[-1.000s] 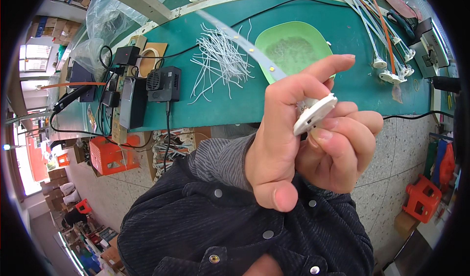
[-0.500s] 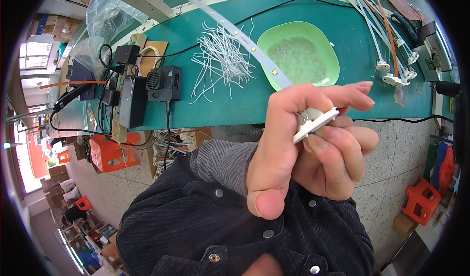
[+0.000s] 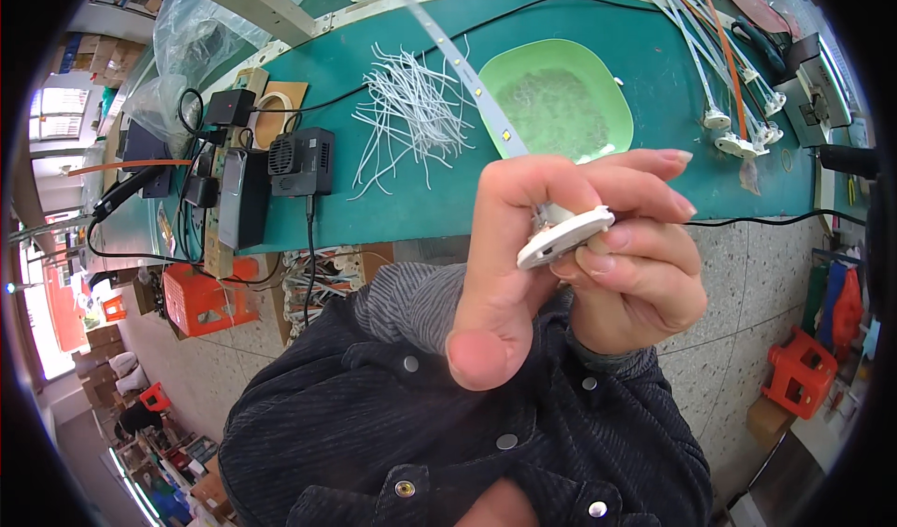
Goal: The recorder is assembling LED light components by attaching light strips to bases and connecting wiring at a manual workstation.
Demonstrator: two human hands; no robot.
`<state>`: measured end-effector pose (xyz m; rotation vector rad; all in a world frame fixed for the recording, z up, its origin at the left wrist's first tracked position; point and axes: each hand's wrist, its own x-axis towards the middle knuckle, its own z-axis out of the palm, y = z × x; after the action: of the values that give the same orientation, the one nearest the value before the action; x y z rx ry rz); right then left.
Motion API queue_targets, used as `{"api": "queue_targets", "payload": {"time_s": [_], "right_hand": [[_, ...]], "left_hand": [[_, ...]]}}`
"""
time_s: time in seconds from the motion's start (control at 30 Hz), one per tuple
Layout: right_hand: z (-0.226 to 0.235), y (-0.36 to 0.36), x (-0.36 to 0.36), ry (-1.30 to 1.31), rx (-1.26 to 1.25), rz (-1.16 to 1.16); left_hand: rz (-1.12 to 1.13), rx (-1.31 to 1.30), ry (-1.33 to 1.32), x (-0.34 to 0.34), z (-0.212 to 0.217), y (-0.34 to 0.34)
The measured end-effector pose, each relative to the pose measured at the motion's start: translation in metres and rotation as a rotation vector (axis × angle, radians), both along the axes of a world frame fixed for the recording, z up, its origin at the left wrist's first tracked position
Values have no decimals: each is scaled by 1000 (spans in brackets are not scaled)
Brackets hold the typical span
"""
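Observation:
A white LED strip [image 3: 465,71] with small yellow chips slants down from the upper middle to behind the fingers of my left hand [image 3: 500,256]. Its fingers are bent around the strip's lower end, while the thumb points downward, away from it. At that end is a round white plastic end cap [image 3: 566,237], tilted, with a dark slot showing on its face. My right hand [image 3: 645,279] pinches the cap's right side between thumb and fingers. Fine metal wires or pins show between the cap and my left palm; their joint is partly hidden.
Beyond my hands, a green bowl [image 3: 612,106] of small clear bits and a pile of white wires [image 3: 416,111] lie on the green bench [image 3: 374,214]. Black power adapters [image 3: 301,161] stand at left. Finished-looking strips with caps [image 3: 738,144] lie at right.
Both hands have shifted a little left with the strip and cap. The cap has turned, so more of its slotted face shows. The whole view has also slid slightly.

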<state>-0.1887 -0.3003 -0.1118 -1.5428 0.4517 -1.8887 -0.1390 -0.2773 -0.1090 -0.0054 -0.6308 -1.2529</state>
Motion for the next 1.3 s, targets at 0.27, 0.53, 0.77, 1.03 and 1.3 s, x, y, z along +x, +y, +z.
{"api": "queue_targets", "payload": {"time_s": [0.27, 0.53, 0.77, 1.03, 1.3], "right_hand": [[-27, -4, -24, -152, 17, -102], [-12, -26, -57, 18, 830, 246], [-11, -150, -117, 1570, 323, -709], [7, -253, -142, 1938, 628, -705], [1, -261, -131, 1666, 887, -412]], "left_hand": [[371, -288, -990, 69, -14, -22], [163, -659, -1384, 48, -18, -35], [513, -130, -1153, 84, -36, -37], [421, -177, -1065, 97, -40, -35], [406, -172, -1171, 96, -40, -40]]}}
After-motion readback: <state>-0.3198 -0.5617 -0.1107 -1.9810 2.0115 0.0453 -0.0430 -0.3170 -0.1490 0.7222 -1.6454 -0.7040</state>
